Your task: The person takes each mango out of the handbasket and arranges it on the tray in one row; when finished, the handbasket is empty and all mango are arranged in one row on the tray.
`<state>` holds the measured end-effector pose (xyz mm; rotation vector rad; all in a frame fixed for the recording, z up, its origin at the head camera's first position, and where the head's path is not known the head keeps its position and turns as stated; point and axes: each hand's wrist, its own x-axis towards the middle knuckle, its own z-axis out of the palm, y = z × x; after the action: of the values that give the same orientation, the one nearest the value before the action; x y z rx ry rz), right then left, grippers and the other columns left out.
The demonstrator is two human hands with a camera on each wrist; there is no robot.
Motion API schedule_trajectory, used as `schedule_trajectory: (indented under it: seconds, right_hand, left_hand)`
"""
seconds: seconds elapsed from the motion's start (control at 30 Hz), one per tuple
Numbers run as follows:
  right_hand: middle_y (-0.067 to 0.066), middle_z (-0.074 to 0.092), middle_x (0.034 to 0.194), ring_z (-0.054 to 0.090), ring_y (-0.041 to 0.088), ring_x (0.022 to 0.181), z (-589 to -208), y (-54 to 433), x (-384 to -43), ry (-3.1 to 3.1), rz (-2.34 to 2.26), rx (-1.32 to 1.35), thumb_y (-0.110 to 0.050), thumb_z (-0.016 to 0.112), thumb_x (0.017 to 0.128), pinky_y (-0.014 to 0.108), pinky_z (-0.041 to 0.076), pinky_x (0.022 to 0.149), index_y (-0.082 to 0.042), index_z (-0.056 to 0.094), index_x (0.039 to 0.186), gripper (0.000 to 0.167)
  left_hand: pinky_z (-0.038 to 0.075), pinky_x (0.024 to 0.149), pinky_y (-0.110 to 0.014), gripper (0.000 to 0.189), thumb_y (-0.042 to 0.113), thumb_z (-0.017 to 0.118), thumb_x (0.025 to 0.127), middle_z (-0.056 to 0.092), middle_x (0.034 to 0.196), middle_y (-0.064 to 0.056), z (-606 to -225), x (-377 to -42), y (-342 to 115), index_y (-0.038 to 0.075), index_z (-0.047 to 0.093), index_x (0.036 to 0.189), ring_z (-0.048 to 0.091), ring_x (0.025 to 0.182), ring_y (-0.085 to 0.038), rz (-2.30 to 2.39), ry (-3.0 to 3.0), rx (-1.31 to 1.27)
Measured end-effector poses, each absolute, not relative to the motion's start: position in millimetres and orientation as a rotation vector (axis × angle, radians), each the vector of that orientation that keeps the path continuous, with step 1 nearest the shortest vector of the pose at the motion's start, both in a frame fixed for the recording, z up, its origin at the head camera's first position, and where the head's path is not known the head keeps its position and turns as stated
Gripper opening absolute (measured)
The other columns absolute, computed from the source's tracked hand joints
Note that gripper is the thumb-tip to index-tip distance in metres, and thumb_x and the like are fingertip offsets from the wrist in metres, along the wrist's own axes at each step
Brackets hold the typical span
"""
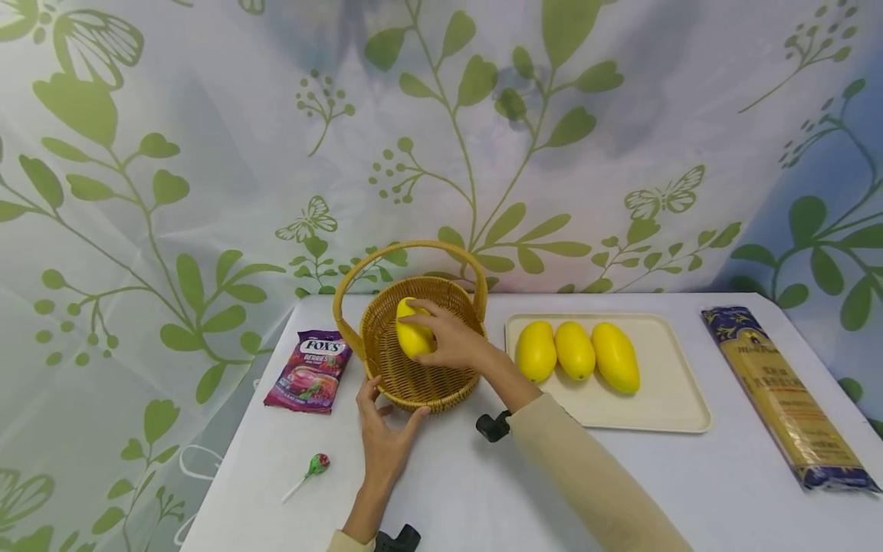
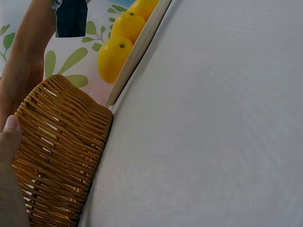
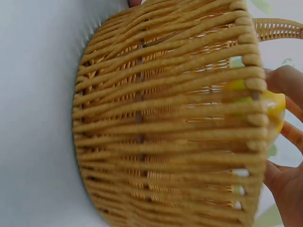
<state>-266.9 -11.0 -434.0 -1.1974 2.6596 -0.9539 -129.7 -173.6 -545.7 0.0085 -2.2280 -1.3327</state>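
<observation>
A yellow mango point(image 1: 414, 331) is in my right hand point(image 1: 451, 341), whose fingers and thumb grip it inside the wicker basket point(image 1: 431, 397). In the right wrist view the mango point(image 3: 275, 109) shows partly past the rim and partly through the weave. My left hand point(image 1: 386, 441) holds the basket's near left side, fingers at its left and thumb at its front. From the left wrist, the thumb point(image 2: 10, 135) rests against the woven wall point(image 2: 61, 151); the other fingers are out of that view. The basket stands upright with its arched handle point(image 1: 414, 245) raised.
Right of the basket, a cream tray point(image 1: 662, 410) bears three more mangoes point(image 1: 576, 350). A long pasta packet point(image 1: 786, 391) lies at the far right. On the left are a purple Fox's candy bag point(image 1: 310, 372) and a green lollipop point(image 1: 319, 464). A leaf-patterned curtain point(image 1: 414, 153) hangs behind the table.
</observation>
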Motion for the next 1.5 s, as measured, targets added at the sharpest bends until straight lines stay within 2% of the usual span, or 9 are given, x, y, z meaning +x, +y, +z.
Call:
schedule_trajectory:
  seconds: [0.27,0.53,0.73,0.9,1.03,1.17,1.37,1.5]
  right_hand:
    - [0.002,0.028,0.159,0.035,0.033,0.141,-429,3,-251,2.689,-0.992,-1.259,-0.024,0.077,0.083,0.051,0.041,0.109,-0.022,0.052,0.142,0.065]
    - [0.004,0.031,0.158,0.037,0.034,0.14,-422,23,-233,2.718,-1.014,-1.324,-0.023,0.079,0.082,0.054,0.043,0.106,-0.022,0.053,0.141,0.064]
    - [-0.001,0.029,0.16,0.036,0.033,0.14,-412,52,-217,2.765,-1.046,-1.307,-0.022,0.08,0.081,0.054,0.045,0.104,-0.026,0.053,0.141,0.066]
    - [0.0,0.029,0.159,0.036,0.032,0.14,-406,81,-205,2.816,-1.05,-1.329,-0.019,0.08,0.079,0.052,0.047,0.103,-0.025,0.053,0.141,0.067]
    - [0.0,0.03,0.159,0.036,0.03,0.141,-403,109,-199,2.869,-1.025,-1.305,-0.017,0.079,0.079,0.05,0.047,0.103,-0.026,0.052,0.142,0.069]
    - [0.003,0.031,0.158,0.035,0.032,0.141,-402,140,-197,2.937,-1.013,-1.241,-0.016,0.082,0.077,0.054,0.045,0.103,-0.025,0.052,0.142,0.072]
    - [0.008,0.033,0.157,0.036,0.041,0.137,-409,197,-201,3.023,-1.021,-1.087,-0.006,0.084,0.073,0.063,0.041,0.102,-0.016,0.055,0.138,0.072]
    - [0.011,0.033,0.156,0.037,0.046,0.134,-416,235,-202,3.083,-1.007,-0.996,-0.002,0.083,0.071,0.069,0.041,0.096,-0.012,0.056,0.136,0.071]
  left_hand:
    - [0.051,0.083,-0.045,0.092,0.022,0.088,0.073,0.033,0.153,-0.014,-544,-129,-175,0.005,0.032,0.144,0.046,0.128,-0.033,-1.325,-2.214,0.008]
    - [0.049,0.08,-0.054,0.09,0.007,0.087,0.071,0.034,0.149,-0.025,-537,-126,-168,0.004,0.034,0.144,0.045,0.125,-0.045,-1.33,-2.169,0.006]
    - [0.05,0.081,-0.048,0.091,0.017,0.088,0.072,0.034,0.152,-0.018,-541,-128,-171,0.008,0.033,0.145,0.046,0.127,-0.037,-1.315,-2.195,0.002]
    - [0.05,0.082,-0.043,0.092,0.021,0.088,0.072,0.032,0.154,-0.014,-543,-127,-173,0.006,0.034,0.144,0.046,0.127,-0.033,-1.318,-2.199,-0.002]
    - [0.049,0.081,-0.046,0.091,0.014,0.088,0.072,0.031,0.153,-0.021,-535,-126,-168,0.006,0.034,0.144,0.045,0.125,-0.039,-1.33,-2.173,-0.013]
    - [0.047,0.08,-0.05,0.089,0.008,0.086,0.071,0.031,0.15,-0.027,-530,-124,-163,0.003,0.034,0.143,0.044,0.124,-0.045,-1.344,-2.149,-0.023]
    - [0.049,0.084,-0.042,0.09,0.02,0.087,0.073,0.03,0.155,-0.012,-538,-126,-168,0.006,0.033,0.145,0.045,0.128,-0.035,-1.349,-2.198,0.007]
    - [0.05,0.085,-0.04,0.091,0.026,0.087,0.074,0.03,0.155,-0.01,-543,-128,-172,0.01,0.033,0.146,0.044,0.13,-0.034,-1.366,-2.202,-0.01]
